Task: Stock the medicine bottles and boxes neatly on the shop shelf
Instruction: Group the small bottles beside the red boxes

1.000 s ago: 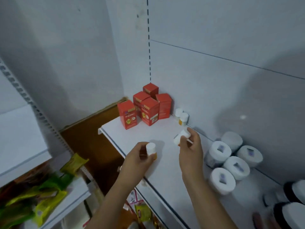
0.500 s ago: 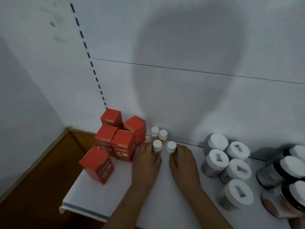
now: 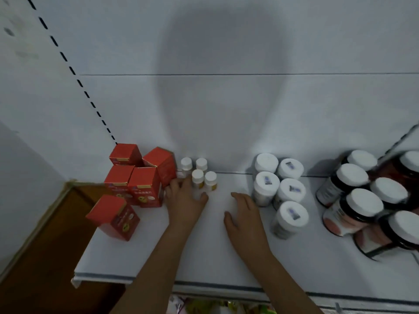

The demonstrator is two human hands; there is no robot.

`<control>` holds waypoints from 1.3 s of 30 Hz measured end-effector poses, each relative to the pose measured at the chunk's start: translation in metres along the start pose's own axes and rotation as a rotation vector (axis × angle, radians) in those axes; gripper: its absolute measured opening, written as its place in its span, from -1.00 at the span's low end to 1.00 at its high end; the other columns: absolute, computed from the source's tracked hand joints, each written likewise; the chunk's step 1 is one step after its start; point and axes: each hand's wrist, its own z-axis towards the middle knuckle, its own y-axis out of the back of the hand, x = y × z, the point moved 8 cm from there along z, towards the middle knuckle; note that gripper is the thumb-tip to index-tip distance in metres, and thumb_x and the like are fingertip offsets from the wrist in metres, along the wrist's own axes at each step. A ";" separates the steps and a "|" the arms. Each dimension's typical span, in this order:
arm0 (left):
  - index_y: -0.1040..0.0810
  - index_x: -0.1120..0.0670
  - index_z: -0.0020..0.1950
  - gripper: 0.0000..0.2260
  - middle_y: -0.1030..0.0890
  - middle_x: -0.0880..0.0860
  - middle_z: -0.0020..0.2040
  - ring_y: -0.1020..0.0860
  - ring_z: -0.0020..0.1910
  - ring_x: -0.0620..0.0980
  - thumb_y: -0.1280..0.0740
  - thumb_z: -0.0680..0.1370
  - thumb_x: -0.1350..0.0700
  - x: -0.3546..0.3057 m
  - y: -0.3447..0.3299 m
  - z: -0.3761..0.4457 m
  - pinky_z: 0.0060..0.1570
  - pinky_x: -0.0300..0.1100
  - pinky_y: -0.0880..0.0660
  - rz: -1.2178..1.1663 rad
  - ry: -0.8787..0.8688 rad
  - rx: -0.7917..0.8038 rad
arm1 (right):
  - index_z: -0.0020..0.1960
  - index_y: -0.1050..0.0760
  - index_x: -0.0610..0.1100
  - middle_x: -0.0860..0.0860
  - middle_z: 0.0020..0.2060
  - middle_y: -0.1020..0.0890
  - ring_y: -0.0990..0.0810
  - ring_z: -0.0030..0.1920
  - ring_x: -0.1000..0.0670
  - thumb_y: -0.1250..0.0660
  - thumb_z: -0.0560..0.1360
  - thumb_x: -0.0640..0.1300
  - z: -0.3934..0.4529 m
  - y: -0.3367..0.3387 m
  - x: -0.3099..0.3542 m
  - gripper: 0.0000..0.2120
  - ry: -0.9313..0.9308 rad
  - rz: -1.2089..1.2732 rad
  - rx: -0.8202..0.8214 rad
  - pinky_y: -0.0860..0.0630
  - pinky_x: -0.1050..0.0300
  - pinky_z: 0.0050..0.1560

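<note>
- Small bottles (image 3: 201, 176): four, white-capped with yellowish bodies, standing upright in a tight two-by-two block at the back of the shelf (image 3: 217, 257), just beside the red boxes; grouped so, they read as one product line against the back wall (image 3: 226, 109).
- Left hand (image 3: 184, 201): flat on the shelf just in front of the block, fingers loose, grasping nothing; fingertips look to touch the front-left bottle, probably to square it up, though blur leaves contact uncertain.
- Right hand (image 3: 243, 214): apart from the bottles, fingers relaxed and spread over the bare shelf, holding nothing.
- Red boxes (image 3: 138, 177): five in the left corner, four clustered upright, the fifth (image 3: 114, 217) set forward near the edge and turned askew; judged the least tidy item, likely wanting alignment.
- White-lidded jars (image 3: 280, 181): five, medium, stickers on most lids, packed in staggered rows right of the hands.
- Dark jars (image 3: 362, 198): larger, white lids, reddish labels, crowded at the far right; some appear tilted, motion blur hampers reading.
- Gap between small bottles and white-lidded jars: room for further stock.
</note>
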 end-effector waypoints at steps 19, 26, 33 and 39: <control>-0.52 0.04 0.08 -0.80 -0.46 -0.09 0.00 -0.48 0.02 -0.09 -0.38 0.50 0.22 -0.256 -0.086 -0.357 0.03 -0.12 -0.51 -0.299 -0.502 0.077 | 0.44 -0.35 -0.03 0.11 0.30 -0.44 -0.40 0.25 0.17 -0.21 0.64 0.00 -0.223 0.320 -0.112 -0.61 0.089 0.071 -0.262 -0.27 0.54 0.14; -0.43 -0.10 0.31 -0.68 -0.45 -0.18 0.22 -0.41 0.21 -0.20 -0.25 0.56 -0.05 -0.410 -0.198 -0.486 0.20 -0.27 -0.36 -0.293 -0.910 0.577 | 0.46 -0.33 -0.03 0.07 0.37 -0.41 -0.38 0.37 0.09 -0.19 0.65 0.03 -0.338 0.469 -0.232 -0.60 -0.144 -0.052 -0.578 -0.43 0.18 0.28; -0.47 -0.04 0.36 -0.57 -0.50 -0.07 0.24 -0.47 0.23 -0.05 -0.20 0.51 -0.08 -0.532 -0.297 -0.596 0.22 -0.17 -0.41 -0.252 -1.293 0.844 | 0.44 -0.36 -0.09 0.01 0.34 -0.45 -0.38 0.37 0.02 -0.23 0.63 0.00 -0.466 0.595 -0.347 -0.59 -0.493 -0.213 -0.884 -0.26 0.28 0.32; -0.48 -0.05 0.40 -0.55 -0.51 -0.04 0.31 -0.48 0.29 0.00 -0.14 0.56 -0.14 -0.638 -0.384 -0.652 0.26 0.04 -0.46 -0.226 -1.521 0.928 | 0.49 -0.29 -0.05 0.02 0.41 -0.40 -0.34 0.40 0.01 -0.19 0.63 0.08 -0.527 0.688 -0.445 -0.53 -0.834 -0.384 -0.932 -0.30 0.16 0.34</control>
